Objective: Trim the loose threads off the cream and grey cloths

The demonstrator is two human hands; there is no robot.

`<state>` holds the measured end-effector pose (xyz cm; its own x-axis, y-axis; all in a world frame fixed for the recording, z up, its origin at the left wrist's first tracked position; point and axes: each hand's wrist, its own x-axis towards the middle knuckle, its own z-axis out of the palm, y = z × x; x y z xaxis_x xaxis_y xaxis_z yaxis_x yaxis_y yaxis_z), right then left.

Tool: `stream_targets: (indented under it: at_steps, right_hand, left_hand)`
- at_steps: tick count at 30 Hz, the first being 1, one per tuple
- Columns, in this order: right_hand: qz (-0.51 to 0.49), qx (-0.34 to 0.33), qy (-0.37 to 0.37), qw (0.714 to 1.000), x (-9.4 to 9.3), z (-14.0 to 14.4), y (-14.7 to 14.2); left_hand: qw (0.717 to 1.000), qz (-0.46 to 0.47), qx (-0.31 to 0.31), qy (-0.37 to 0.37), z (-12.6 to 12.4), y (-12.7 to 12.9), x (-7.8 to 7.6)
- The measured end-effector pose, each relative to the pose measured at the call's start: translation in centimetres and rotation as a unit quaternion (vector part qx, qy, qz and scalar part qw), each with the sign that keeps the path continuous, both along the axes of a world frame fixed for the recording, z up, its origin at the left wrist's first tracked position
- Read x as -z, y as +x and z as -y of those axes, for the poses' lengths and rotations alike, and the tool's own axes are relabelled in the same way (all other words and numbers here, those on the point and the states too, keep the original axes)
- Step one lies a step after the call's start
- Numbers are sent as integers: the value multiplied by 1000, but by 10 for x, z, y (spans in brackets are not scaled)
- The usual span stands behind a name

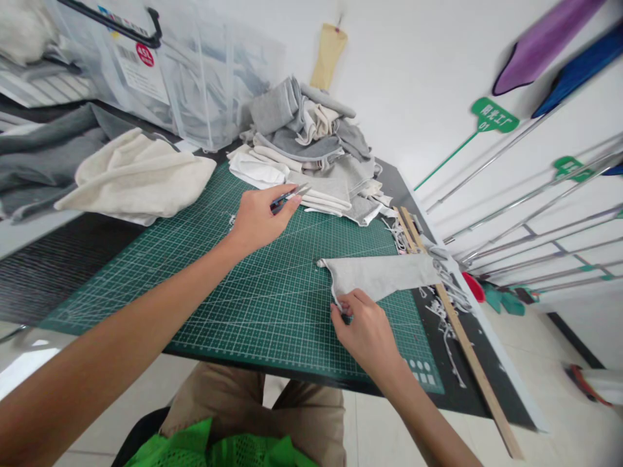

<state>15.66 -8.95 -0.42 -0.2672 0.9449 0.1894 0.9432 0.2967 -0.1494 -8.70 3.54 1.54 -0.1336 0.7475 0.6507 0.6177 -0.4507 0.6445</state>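
My left hand (260, 214) is closed around a small pair of thread snips (291, 196), their metal tips pointing at the fabric pile. With my right hand (363, 324) I pinch the near left corner of a light grey fabric piece (384, 274). That piece lies flat on the green cutting mat (272, 292), its left edge slightly curled and its right end reaching over a wooden strip. The fingertips of my right hand are partly hidden behind the hand itself.
Folded grey and white fabrics (316, 143) are heaped at the back. A clear plastic bin (195, 78) stands behind left, near a cream cloth (141, 172). A wooden strip (477, 370) and thread scraps (445, 324) lie along the right edge. Mop handles (516, 220) lean on the wall.
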Motion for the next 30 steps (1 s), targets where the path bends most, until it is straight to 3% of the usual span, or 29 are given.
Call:
stream_targets:
  at_steps: [17, 24, 30]
  right_hand:
    - [-65, 41, 27, 997, 7, 5, -7]
    - [-124, 91, -14, 988, 5, 2, -4]
    - [-232, 123, -61, 963, 5, 0, 7]
  left_hand:
    - [1000, 3, 7, 13, 1, 0, -1]
    - [1000, -2, 7, 23, -1, 0, 1]
    - [999, -9, 11, 30, -3, -1, 3]
